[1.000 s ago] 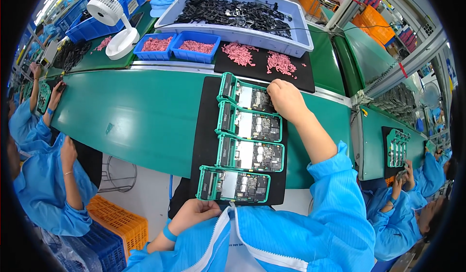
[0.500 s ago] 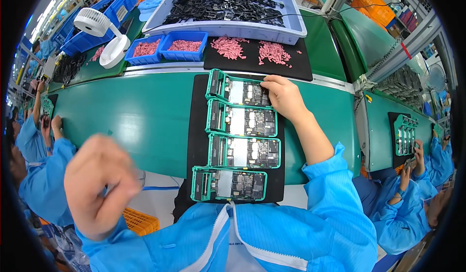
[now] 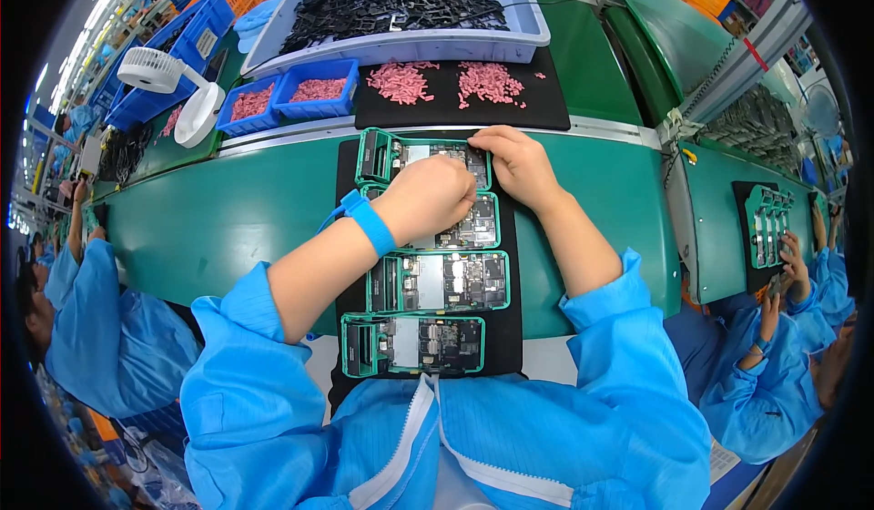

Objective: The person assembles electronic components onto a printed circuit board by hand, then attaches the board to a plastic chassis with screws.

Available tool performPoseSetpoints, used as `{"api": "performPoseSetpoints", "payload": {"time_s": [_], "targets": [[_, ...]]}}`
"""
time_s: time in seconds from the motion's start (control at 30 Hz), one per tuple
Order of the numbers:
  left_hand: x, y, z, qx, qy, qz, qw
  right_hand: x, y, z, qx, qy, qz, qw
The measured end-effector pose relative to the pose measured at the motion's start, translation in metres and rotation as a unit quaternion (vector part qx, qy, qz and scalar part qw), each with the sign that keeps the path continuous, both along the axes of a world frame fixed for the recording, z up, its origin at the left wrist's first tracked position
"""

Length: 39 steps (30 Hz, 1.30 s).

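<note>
Several phone mid-frames with circuit boards lie in green fixtures in a column on a black mat (image 3: 350,278). My left hand (image 3: 430,202), with a blue wrist strap (image 3: 367,221), is closed in a pinch over the seam between the farthest fixture (image 3: 375,157) and the second fixture (image 3: 482,223). Whatever its fingertips grip is hidden. My right hand (image 3: 517,166) has its fingers closed on the right end of the farthest fixture. Nearer to me lie the third fixture (image 3: 487,280) and the nearest fixture (image 3: 460,344), untouched.
Beyond the green belt (image 3: 237,200), loose pink pieces (image 3: 490,84) lie on a black pad beside two blue bins (image 3: 319,107). Behind stands a large tub (image 3: 437,53) of black parts. A white fan (image 3: 196,118) is at far left. Co-workers sit on both sides.
My left hand has swung from the left side, away from the mat, to above the far fixtures. My right hand stays at the farthest fixture. The whole view has shifted slightly.
</note>
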<state>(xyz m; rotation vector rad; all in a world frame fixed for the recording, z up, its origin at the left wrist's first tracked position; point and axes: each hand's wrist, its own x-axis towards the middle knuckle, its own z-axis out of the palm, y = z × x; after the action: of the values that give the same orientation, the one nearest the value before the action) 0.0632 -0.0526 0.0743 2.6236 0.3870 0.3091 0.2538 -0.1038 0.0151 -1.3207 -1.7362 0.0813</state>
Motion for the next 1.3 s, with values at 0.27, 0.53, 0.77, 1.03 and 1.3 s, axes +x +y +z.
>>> {"api": "performPoseSetpoints", "payload": {"time_s": [0.27,0.53,0.77,1.03,1.3], "targets": [[0.007,-0.002,-0.002,0.140,0.015,0.005,0.990,0.004,0.003,-0.006,0.001,0.016,0.003,1.000],[0.012,-0.005,0.004,0.258,0.063,-0.063,0.962,0.003,0.004,-0.006,0.012,0.001,0.005,1.000],[0.005,-0.024,0.003,0.325,0.055,-0.065,0.942,0.004,0.001,-0.006,-0.004,0.003,0.004,1.000],[-0.006,-0.022,-0.002,0.191,0.051,-0.023,0.980,0.012,0.007,0.000,0.014,0.012,-0.038,0.999],[-0.082,-0.035,0.086,0.019,-0.004,0.024,1.000,0.064,0.034,0.002,-0.139,0.020,-0.207,0.968]]}}
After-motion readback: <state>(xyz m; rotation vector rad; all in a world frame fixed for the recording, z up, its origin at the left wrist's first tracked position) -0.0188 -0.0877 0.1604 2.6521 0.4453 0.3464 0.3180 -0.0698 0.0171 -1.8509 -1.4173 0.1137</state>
